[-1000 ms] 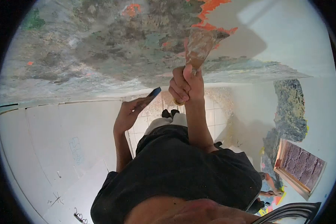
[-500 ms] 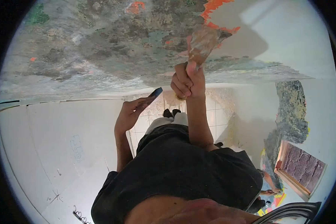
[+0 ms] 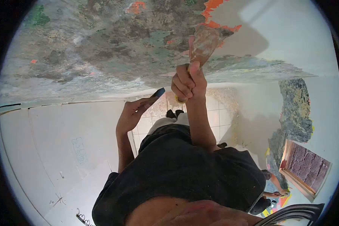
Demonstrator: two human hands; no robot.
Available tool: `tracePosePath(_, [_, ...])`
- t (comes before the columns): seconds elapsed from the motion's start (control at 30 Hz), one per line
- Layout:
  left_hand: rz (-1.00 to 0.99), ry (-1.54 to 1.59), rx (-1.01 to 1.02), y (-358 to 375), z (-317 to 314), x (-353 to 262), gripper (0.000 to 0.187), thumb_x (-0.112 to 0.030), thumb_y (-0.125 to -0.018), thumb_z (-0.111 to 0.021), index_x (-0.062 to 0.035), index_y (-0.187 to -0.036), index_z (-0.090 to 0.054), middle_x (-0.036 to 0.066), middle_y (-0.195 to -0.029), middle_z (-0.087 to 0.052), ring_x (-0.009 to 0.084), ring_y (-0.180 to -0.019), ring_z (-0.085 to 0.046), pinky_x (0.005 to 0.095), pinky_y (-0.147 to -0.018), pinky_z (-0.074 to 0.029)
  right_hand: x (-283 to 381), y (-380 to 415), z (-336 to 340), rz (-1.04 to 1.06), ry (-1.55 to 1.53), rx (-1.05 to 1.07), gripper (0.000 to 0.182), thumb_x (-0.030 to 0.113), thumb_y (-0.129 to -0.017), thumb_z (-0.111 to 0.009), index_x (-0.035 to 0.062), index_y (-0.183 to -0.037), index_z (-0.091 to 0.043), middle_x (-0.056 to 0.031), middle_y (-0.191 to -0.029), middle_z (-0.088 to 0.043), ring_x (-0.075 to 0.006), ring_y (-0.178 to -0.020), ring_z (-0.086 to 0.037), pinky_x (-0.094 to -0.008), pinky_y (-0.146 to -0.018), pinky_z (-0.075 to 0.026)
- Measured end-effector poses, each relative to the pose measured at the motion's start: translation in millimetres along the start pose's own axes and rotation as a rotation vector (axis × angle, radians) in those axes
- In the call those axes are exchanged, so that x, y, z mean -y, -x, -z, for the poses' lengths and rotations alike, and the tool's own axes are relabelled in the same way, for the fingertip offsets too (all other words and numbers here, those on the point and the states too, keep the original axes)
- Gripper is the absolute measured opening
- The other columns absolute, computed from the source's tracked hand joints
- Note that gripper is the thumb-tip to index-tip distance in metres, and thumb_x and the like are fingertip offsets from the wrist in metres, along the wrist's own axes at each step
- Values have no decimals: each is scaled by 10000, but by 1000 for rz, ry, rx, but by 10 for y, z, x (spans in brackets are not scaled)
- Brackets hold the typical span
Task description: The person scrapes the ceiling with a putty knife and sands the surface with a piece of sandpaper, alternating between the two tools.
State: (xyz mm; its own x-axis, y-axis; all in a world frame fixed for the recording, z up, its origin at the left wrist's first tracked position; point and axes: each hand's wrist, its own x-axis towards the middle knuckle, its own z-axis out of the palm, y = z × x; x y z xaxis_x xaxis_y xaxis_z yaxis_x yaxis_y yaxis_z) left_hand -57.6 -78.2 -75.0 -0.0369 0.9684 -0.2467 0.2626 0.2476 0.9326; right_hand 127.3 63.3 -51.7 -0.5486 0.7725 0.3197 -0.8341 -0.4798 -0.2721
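Note:
My right hand (image 3: 188, 82) is wrapped round the handle of a wide-bladed scraper (image 3: 206, 42); the handle's yellow butt shows below the fist. The scraper's blade points up against the wall, at the ragged border between bare grey patches and pale paint (image 3: 290, 41). Orange paint (image 3: 214, 11) shows along that border. Lower and to the left, my left hand (image 3: 130, 116) is closed on a dark, flat piece with a bluish end (image 3: 159, 92). Its kind cannot be made out, as the fingers cover part of it. It is apart from the wall.
At the lower right, another person's hands (image 3: 280, 194) work at a side wall beside a wood-framed opening (image 3: 307, 165). White panels (image 3: 45, 139) stand on the left, with hooks (image 3: 81, 217) low down. Debris lies on the tiled floor (image 3: 214, 116) around my feet.
The view has shifted very slightly. My right hand and the scraper stay at nearly the same spot on the wall, and my left hand keeps its hold.

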Motion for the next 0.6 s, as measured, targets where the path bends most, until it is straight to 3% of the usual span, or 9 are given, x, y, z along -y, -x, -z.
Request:
tracePosePath(0.07, [26,-102,5,-22,24,-20,285,-60,-961,-546,-15,-1232,-622,104,-1088,-713,115,-989,-619,288,-886,-481,101,-63,12,-6,-13,102,560,380,-1009,-460,294,-1509,-221,47,-525,-345,-50,-345,-344,-207,-297,-313])
tracePosePath(0.17, [2,-93,22,-22,7,-61,284,-54,-960,-543,-18,-1230,-625,100,-1089,-713,116,-978,-619,296,-882,-483,141,-108,63,-1,-31,153,519,349,-1026,-438,293,-1501,-237,48,-544,-359,-43,-356,-344,-200,-308,-324])
tracePosePath(0.33, [-11,-128,21,-53,10,-54,286,-50,-954,-544,-22,-1226,-628,93,-1097,-713,121,-972,-625,302,-870,-486,164,-103,18,-28,15,165,558,356,-1009,-480,247,-1502,-243,48,-546,-368,-42,-358,-347,-203,-314,-314])
tracePosePath(0.43, [-81,-126,37,-70,-5,29,299,-61,-961,-533,-44,-1245,-624,89,-1083,-717,130,-928,-626,305,-847,-492,297,-63,90,-89,181,40,586,370,-996,-505,236,-1503,-242,50,-536,-360,-44,-357,-345,-203,-309,-310])
tracePosePath(0.6, [-24,-80,5,-40,-4,-30,288,-77,-975,-525,-40,-1243,-625,102,-1056,-717,116,-943,-610,308,-859,-491,605,272,286,-123,313,-100,709,372,-955,-580,211,-1528,-194,49,-496,-336,-45,-320,-301,-206,-279,-276])
